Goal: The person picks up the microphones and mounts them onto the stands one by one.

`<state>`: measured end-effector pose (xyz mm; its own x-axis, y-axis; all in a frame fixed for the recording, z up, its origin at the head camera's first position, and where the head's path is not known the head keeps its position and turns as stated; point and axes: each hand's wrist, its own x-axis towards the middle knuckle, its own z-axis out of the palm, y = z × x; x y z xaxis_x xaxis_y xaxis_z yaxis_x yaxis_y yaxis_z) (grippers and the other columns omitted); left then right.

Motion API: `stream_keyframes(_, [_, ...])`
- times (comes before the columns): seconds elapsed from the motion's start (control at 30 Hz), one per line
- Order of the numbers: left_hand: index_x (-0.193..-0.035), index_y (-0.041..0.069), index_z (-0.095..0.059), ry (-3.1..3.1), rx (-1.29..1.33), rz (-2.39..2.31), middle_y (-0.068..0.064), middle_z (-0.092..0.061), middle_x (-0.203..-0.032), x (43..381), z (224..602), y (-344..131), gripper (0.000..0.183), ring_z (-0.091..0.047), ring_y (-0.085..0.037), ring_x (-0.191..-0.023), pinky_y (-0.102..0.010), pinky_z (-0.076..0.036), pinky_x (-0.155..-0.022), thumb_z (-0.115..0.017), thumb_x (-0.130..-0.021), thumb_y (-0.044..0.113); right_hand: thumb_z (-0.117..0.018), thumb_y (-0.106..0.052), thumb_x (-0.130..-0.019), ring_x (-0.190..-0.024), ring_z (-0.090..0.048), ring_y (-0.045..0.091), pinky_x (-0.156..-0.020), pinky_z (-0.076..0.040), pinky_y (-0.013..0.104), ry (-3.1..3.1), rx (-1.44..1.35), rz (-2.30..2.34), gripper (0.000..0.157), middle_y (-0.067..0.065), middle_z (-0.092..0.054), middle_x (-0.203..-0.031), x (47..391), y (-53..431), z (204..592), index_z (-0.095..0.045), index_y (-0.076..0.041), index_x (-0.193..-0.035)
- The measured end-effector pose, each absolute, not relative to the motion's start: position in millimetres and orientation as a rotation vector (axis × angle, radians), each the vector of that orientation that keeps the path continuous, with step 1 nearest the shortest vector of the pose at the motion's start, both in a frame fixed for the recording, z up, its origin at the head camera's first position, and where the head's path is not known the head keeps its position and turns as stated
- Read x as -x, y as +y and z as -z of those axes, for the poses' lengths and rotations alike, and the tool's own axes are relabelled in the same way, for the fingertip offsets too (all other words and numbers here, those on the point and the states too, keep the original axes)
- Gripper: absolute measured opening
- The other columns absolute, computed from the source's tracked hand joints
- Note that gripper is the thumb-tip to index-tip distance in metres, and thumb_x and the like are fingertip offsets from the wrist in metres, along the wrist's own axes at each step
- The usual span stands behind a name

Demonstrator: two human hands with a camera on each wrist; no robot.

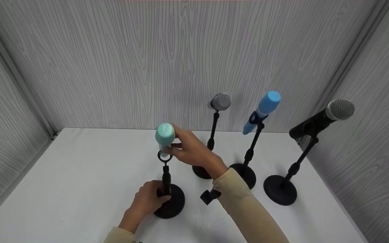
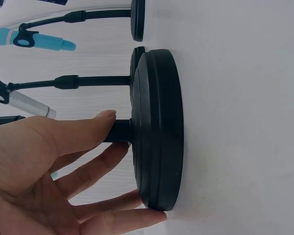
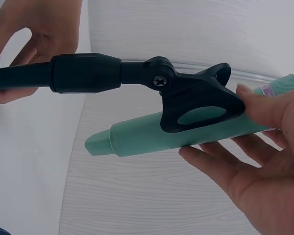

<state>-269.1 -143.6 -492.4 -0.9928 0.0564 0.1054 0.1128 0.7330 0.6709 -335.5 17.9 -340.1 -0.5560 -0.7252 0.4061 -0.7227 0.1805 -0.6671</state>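
A mint-green microphone (image 1: 165,134) is held in my right hand (image 1: 192,148), thumb on one side and fingers on the other. In the right wrist view, the black clip (image 3: 174,110) of a desk stand overlaps the body of the green microphone (image 3: 137,137), whose narrow tail sticks out beyond the clip. My left hand (image 1: 149,199) grips the lower pole of that stand, just above its round black base (image 1: 177,206). Seen from the left wrist, thumb and fingers close around the pole, and lower fingertips touch the rim of the base (image 2: 159,127).
To the right stand more black desk stands: one with a silver-headed microphone (image 1: 222,101), one with a blue microphone (image 1: 269,102), one with a black microphone (image 1: 316,123). A small black piece (image 1: 209,196) shows beside my right sleeve. Grey wood-grain panels (image 1: 140,67) enclose the white table (image 1: 79,168).
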Motion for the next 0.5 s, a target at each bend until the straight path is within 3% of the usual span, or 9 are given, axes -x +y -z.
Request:
stream_keyframes(0.17, [-0.095,0.011,-0.067,-2.861,0.145,1.116,0.000,-0.065,-0.080,270.1,492.3,-143.5,0.021,-0.061,-0.015,-0.076,-0.035,-0.050,-0.067,-0.077,-0.078,0.017,-0.070,-0.011,-0.085,-0.115,-0.055,0.010,-0.100,-0.047,0.031,2.396,1.534,1.298,0.047,0.001,-0.058,-0.119,335.8,19.2,342.8,-0.051,-0.017,-0.128])
stream_keyframes(0.37, [-0.093,0.011,-0.066,-2.874,0.137,1.131,0.000,-0.064,-0.080,271.0,491.7,-143.8,0.020,-0.059,-0.015,-0.075,-0.036,-0.049,-0.066,-0.077,-0.078,0.016,-0.084,-0.015,-0.070,-0.115,-0.053,0.008,-0.102,-0.044,0.028,2.444,1.521,1.211,0.070,-0.002,-0.055,-0.121,337.5,20.1,345.9,-0.049,-0.019,-0.130])
stream_keyframes(0.5, [-0.095,0.011,-0.066,-2.877,0.138,1.142,0.001,-0.065,-0.079,271.3,491.8,-143.0,0.020,-0.060,-0.014,-0.076,-0.036,-0.049,-0.067,-0.077,-0.078,0.015,-0.085,-0.014,-0.069,-0.116,-0.053,0.008,-0.101,-0.044,0.027,2.483,1.557,1.174,0.071,-0.002,-0.057,-0.122,338.4,20.5,346.5,-0.050,-0.017,-0.130])
